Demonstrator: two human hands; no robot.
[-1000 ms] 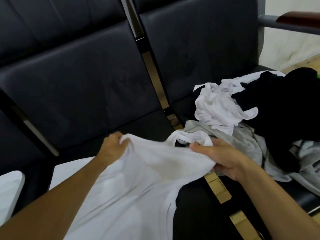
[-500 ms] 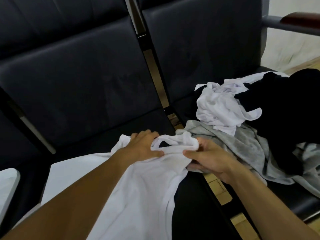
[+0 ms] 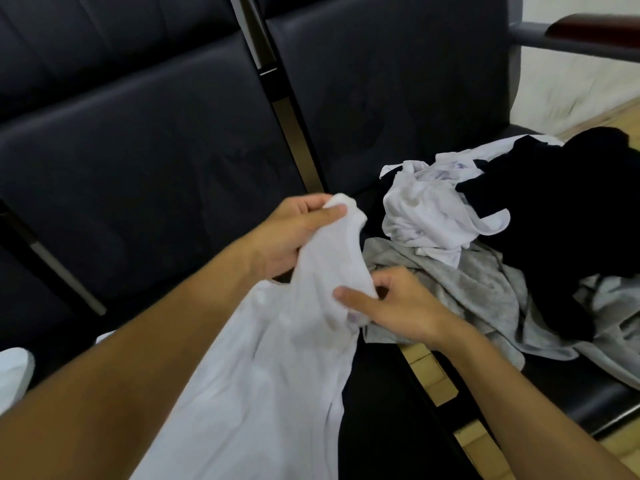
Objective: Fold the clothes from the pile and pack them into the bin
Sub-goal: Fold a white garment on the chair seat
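Both hands are engaged on one white garment [image 3: 263, 368], which hangs from them and spreads down across the left seat [image 3: 145, 188] toward the lower edge of the view. The left hand [image 3: 294, 233] pinches a bunched upper edge of the garment between thumb and curled fingers, raised above the seat. The right hand [image 3: 391, 306] grips a lower fold of the same garment, thumb laid across the cloth and fingers curled behind it, just above the gap between the seats.

The clothes pile [image 3: 502, 244] sits on the right seat [image 3: 571, 389], close beside the right hand. It comprises a crumpled white item [image 3: 426, 213] on top toward the left, a grey item [image 3: 467, 285] beneath it that spreads toward the seat's front edge, and a large black item [image 3: 568, 209] on the right (folds within the black cloth cannot be made out). The grey item lies immediately behind the right hand; whether they touch cannot be told.

The seats are dark upholstered units joined in a row, with a metal frame bar [image 3: 287, 109] running between the two backrests. An armrest [image 3: 581, 32] with a reddish-brown top shows at upper right. Wood-toned flooring [image 3: 429, 375] is visible through the gap between the seats. A white object [image 3: 14, 375] is partly in view at the left edge; its identity cannot be determined.
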